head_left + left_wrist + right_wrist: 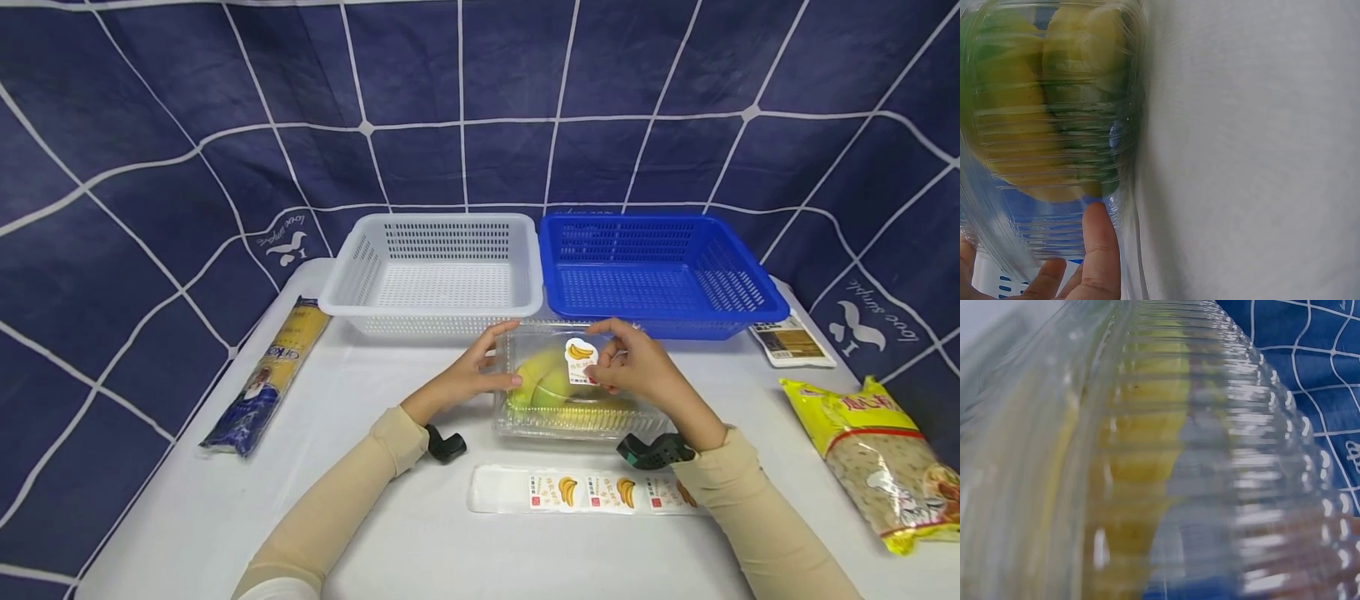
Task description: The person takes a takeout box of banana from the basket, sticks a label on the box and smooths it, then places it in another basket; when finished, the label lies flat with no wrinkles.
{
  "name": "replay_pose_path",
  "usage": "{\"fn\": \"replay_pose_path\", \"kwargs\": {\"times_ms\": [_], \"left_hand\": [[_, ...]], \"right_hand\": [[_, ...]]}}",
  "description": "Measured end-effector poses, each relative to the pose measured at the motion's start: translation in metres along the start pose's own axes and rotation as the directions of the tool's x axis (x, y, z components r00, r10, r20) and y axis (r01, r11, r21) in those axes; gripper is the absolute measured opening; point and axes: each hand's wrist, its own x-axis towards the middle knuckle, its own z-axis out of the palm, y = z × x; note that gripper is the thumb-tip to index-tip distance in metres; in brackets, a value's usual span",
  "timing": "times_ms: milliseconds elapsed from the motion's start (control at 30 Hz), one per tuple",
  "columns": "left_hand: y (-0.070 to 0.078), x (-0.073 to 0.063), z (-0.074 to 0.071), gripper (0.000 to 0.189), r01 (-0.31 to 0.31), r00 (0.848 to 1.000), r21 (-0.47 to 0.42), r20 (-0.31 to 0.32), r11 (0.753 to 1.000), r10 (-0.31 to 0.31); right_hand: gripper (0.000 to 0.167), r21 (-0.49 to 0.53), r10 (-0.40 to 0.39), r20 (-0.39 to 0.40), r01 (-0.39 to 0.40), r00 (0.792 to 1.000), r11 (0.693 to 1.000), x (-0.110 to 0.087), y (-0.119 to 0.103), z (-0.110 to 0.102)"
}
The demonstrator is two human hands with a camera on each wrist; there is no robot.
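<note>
A clear plastic box [517, 429] with yellow-green bananas [547, 383] inside lies in front of the baskets. My left hand [468, 375] rests against its left end, thumb and index finger spread along the edge. In the left wrist view, a straight finger [1101, 247] touches the ribbed wall of the box. Over the lid, my right hand [641, 362] pinches a white banana sticker [579, 354] by its right edge. Ribbed plastic and a banana [1138, 444] fill the right wrist view. Closer to me lies a strip of banana stickers [588, 492].
Behind the box stand a white basket [442, 321] and a blue basket [667, 321]. A pasta packet [266, 375] is at the left, a yellow-and-clear bag [873, 458] at the right. A small flat packet [795, 342] lies by the blue basket.
</note>
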Motion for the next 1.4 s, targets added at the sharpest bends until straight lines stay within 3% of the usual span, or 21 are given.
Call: {"fn": "replay_pose_path", "kwargs": {"times_ms": [300, 667, 767, 867, 967, 1100, 1300, 1400], "left_hand": [[0.002, 0.0, 0.001, 0.092, 0.001, 1.0, -0.01, -0.006, 1.0, -0.001], [0.002, 0.001, 0.001, 0.094, -0.004, 1.0, 0.004, -0.012, 1.0, 0.004], [0.003, 0.001, 0.001, 0.094, -0.008, 1.0, 0.008, -0.006, 1.0, 0.008], [0.005, 0.0, 0.001, 0.094, -0.002, 1.0, 0.008, -0.005, 1.0, 0.002], [0.005, 0.0, 0.001, 0.094, 0.011, 1.0, 0.009, -0.008, 1.0, -0.011], [0.006, 0.0, 0.001, 0.094, 0.017, 1.0, 0.013, -0.008, 1.0, -0.017], [0.008, -0.001, 0.002, 0.093, 0.02, 1.0, 0.004, -0.013, 1.0, -0.02], [0.008, -0.002, 0.001, 0.092, 0.022, 1.0, -0.001, -0.015, 1.0, -0.022]], "right_hand": [[0.04, -0.169, -0.057, -0.016, 0.054, 0.998, 0.984, 0.0, -0.001, 0.004], [0.066, -0.219, -0.05, -0.012, 0.047, 0.999, 0.975, 0.003, -0.003, 0.004], [0.074, -0.13, -0.057, 0.013, 0.058, 0.998, 0.99, 0.002, -0.002, 0.001], [0.074, 0.032, -0.053, 0.05, 0.051, 0.997, 0.998, -0.001, -0.001, -0.004], [0.068, 0.156, -0.066, 0.077, 0.053, 0.995, 0.986, -0.005, -0.003, -0.01], [0.06, 0.228, -0.134, 0.081, 0.113, 0.988, 0.967, -0.011, -0.006, -0.017], [0.048, 0.34, -0.291, -0.025, 0.282, 0.956, 0.897, -0.015, -0.004, -0.039], [0.052, 0.401, -0.302, -0.11, 0.321, 0.947, 0.858, -0.016, 0.005, -0.055]]}}
